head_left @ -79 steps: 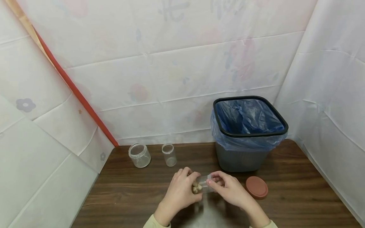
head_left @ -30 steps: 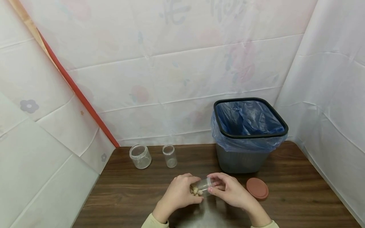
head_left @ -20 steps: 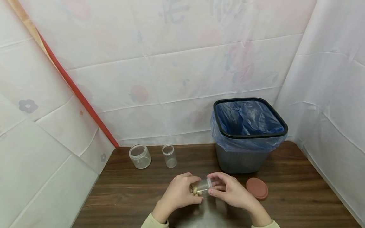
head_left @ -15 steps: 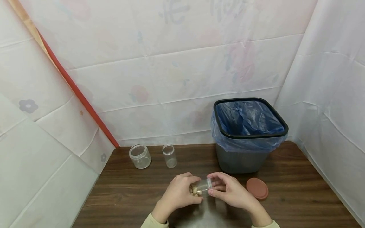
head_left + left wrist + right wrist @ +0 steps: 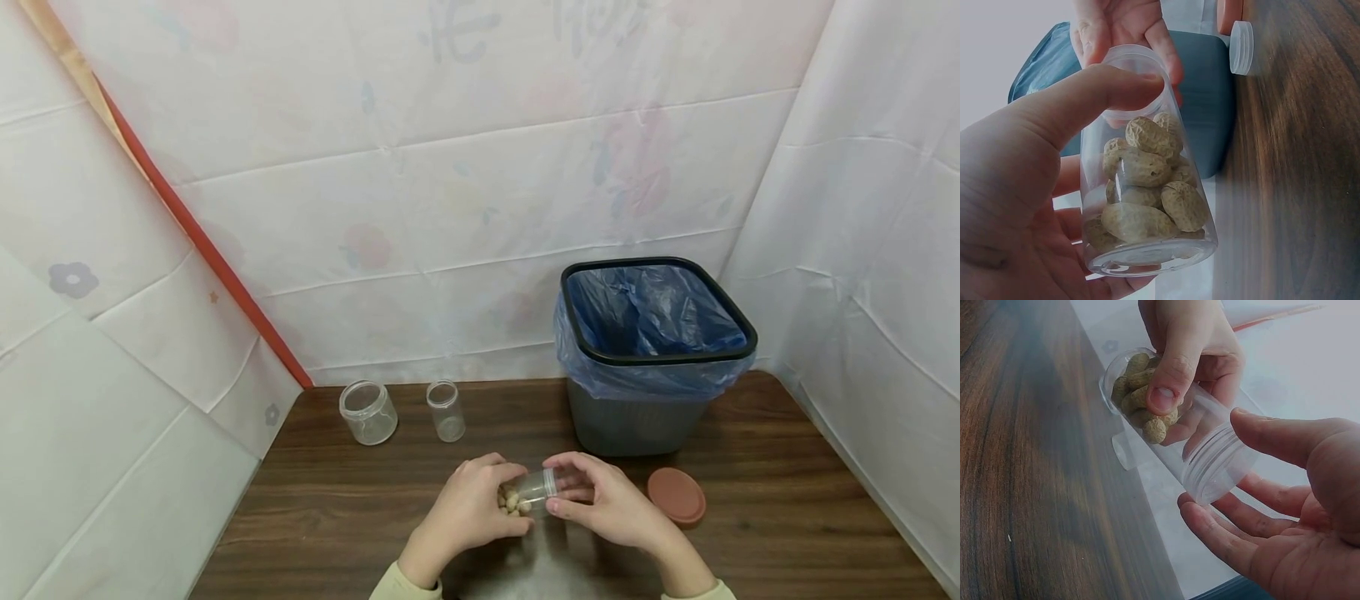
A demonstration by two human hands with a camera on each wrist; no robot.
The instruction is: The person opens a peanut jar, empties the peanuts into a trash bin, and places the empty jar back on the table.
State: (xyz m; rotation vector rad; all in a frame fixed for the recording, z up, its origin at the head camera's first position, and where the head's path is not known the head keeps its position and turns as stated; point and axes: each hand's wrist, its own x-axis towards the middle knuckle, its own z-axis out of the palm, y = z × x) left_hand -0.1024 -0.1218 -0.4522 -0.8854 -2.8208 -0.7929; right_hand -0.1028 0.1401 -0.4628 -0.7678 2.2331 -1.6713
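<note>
My left hand point(image 5: 471, 510) grips a clear plastic jar point(image 5: 537, 487) near its base, tilted with its mouth toward the right. Several unshelled peanuts point(image 5: 1141, 181) lie gathered at the jar's base end, and the left thumb crosses the clear wall. At the threaded rim, my right hand point(image 5: 600, 497) spans the mouth, thumb on one side and fingertips on the other, palm toward the jar. In the right wrist view, the fingertips point(image 5: 1192, 509) sit right at the rim. Both hands hold the jar over the dark wooden table point(image 5: 322, 508).
A wide clear jar point(image 5: 369, 413) and a slim clear jar point(image 5: 447, 412) stand at the back left. A bin point(image 5: 637, 417) with a blue liner is at the back right. A reddish-brown lid point(image 5: 677, 497) lies to the right; a clear ridged cap point(image 5: 1242, 48) shows in the left wrist view.
Since the oldest frame, the left fingers have settled lower around the jar and its tilt has shifted slightly, showing more of the peanuts. Over the last second, both hands stay nearly still.
</note>
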